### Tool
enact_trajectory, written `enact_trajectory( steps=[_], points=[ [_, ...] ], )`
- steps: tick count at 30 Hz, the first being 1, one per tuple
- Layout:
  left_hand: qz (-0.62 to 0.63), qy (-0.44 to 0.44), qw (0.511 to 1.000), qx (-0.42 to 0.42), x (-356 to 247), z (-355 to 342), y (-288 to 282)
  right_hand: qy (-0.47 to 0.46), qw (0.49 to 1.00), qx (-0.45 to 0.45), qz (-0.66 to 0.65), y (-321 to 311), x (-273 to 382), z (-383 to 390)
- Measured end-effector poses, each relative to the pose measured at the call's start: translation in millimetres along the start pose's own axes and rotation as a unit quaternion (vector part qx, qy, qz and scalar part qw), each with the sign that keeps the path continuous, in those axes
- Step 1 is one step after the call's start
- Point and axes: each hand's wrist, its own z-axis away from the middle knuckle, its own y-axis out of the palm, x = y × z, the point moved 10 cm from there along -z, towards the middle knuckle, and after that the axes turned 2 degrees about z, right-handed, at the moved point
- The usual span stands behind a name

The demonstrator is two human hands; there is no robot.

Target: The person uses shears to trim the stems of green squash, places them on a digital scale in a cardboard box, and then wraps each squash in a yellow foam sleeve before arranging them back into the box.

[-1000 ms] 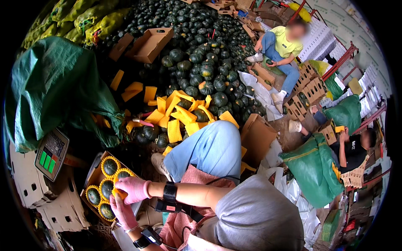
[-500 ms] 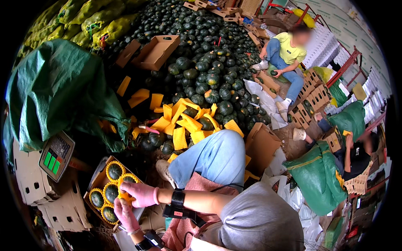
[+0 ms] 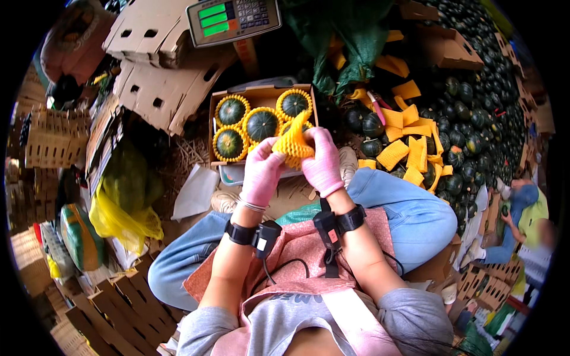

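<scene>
A yellow foam net sleeve (image 3: 291, 148) is pinched between both my hands over the near right part of an open cardboard box (image 3: 264, 93). My left hand (image 3: 260, 175), in a pink glove, closes on the sleeve's left side. My right hand (image 3: 323, 161), gloved the same way, grips its right side. The sleeve's upper end sticks up, and whether anything is inside it I cannot tell. Several dark green squashes (image 3: 262, 126), each ringed by a yellow foam net, sit in the box. One of them is partly hidden behind the sleeve.
Beyond the box stands a scale display (image 3: 234, 21) beside flattened cartons (image 3: 155, 89). Loose yellow foam nets (image 3: 409, 151) and a pink-handled tool (image 3: 376, 108) lie on the squash pile (image 3: 460, 133) at right. A co-worker (image 3: 528, 216) sits far right. Yellow netting (image 3: 122, 219) lies left.
The view has swung to the left, so the box now appears near the centre. Both hands remain at the yellow foam net sleeve, which now stands taller between them.
</scene>
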Motion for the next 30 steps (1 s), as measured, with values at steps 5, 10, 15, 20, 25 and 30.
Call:
enact_trajectory(
  steps=[5,10,15,20,25,30],
  points=[
    [0.009,-0.092,0.994,0.058,-1.9,4.4,5.4,0.373,0.619,0.189,-0.665,51.7,-49.2,27.9],
    [0.024,-0.073,0.988,0.131,-9.1,9.3,23.3,0.384,0.554,0.206,-0.709,57.7,-40.8,23.1],
    [-0.041,0.006,0.998,0.035,20.0,-4.6,16.4,0.250,0.937,0.110,-0.219,65.3,-92.0,18.7],
    [-0.222,0.112,0.964,-0.096,6.1,-9.2,-20.0,0.108,0.945,0.131,-0.281,45.7,-49.7,7.3],
    [-0.092,0.170,0.980,-0.037,-11.0,-23.6,-2.5,0.181,0.879,0.266,-0.352,72.3,-56.4,12.8],
    [-0.028,0.122,0.992,-0.011,-19.1,-35.2,0.3,0.118,0.883,0.255,-0.377,74.0,-53.4,-9.1]
  ],
)
